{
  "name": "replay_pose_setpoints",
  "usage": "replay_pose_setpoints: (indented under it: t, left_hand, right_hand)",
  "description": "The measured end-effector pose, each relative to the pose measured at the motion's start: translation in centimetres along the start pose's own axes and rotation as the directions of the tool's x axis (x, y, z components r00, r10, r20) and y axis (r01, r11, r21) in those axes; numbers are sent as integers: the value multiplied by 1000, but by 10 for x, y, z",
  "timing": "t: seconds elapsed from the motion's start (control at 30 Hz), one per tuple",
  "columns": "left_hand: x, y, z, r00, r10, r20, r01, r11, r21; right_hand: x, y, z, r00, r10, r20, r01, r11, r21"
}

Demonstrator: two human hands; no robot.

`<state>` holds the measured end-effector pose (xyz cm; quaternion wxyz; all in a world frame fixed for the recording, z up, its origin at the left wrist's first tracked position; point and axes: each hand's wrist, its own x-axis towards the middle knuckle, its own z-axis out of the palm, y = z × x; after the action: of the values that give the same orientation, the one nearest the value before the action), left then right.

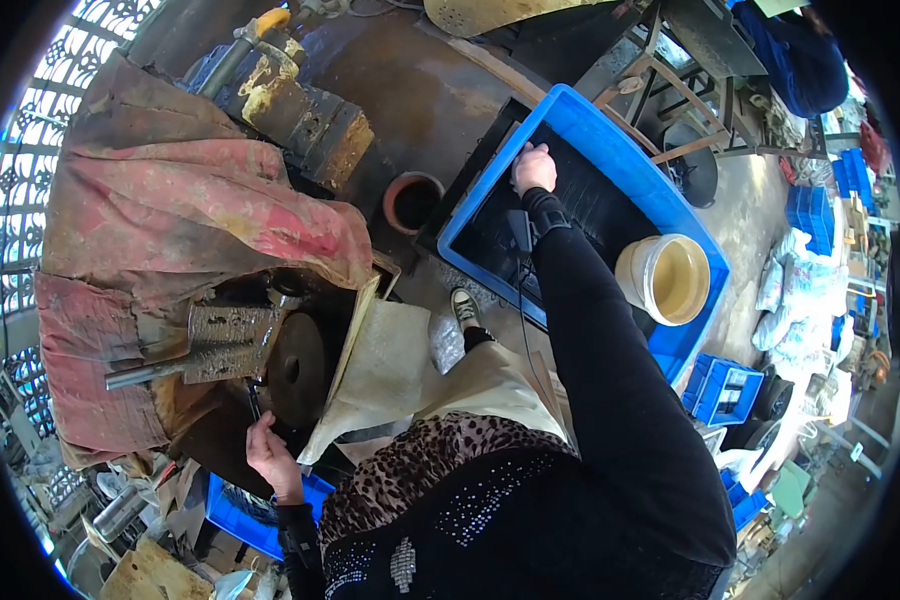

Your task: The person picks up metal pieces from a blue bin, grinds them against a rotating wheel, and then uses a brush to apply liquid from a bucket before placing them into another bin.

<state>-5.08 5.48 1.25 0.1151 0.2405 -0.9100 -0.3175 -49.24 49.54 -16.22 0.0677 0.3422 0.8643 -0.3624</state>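
My right hand (533,168) reaches far forward into a large blue plastic tub (610,130) with a dark inside. Its fingers are curled down at the tub's far left corner; whether they hold anything is hidden. A cream bucket (664,279) stands inside the tub to the right of my arm. My left hand (271,457) is low at my side, its fingers closed on the dark edge of the machine by a round rusty disc (298,368). A red stained cloth (170,220) covers the machine above it.
A rust-coloured round pot (413,200) sits on the wet floor left of the tub. Small blue crates (723,388) stand at the right and another blue crate (240,510) under my left hand. Metal frames (690,90) stand behind the tub. My foot (465,310) is beside the tub.
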Motion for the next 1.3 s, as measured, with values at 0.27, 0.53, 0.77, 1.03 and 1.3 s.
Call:
replay_pose_setpoints:
  t: [0.27, 0.53, 0.77, 1.03, 1.3]
  left_hand:
    - [-3, -2, -3, 1000, 5, -12, -5, 1000, -13]
    - [-3, -5, -1, 999, -7, -33, 7, 1000, 11]
    - [-3, -3, 0, 998, -20, -62, 21, 1000, 16]
    - [-3, 0, 0, 997, -33, -72, 34, 999, 12]
    - [-2, 0, 2, 994, -64, -90, 67, 997, 30]
  right_hand:
    - [-21, 5, -39, 954, -296, 39, 284, 863, -418]
    - [-35, 12, -35, 935, -344, 87, 348, 842, -412]
    - [-32, 18, -31, 903, -424, 72, 418, 825, -381]
    - [-42, 15, -29, 916, -399, 42, 382, 836, -394]
    - [-40, 27, -34, 920, -393, 3, 367, 857, -360]
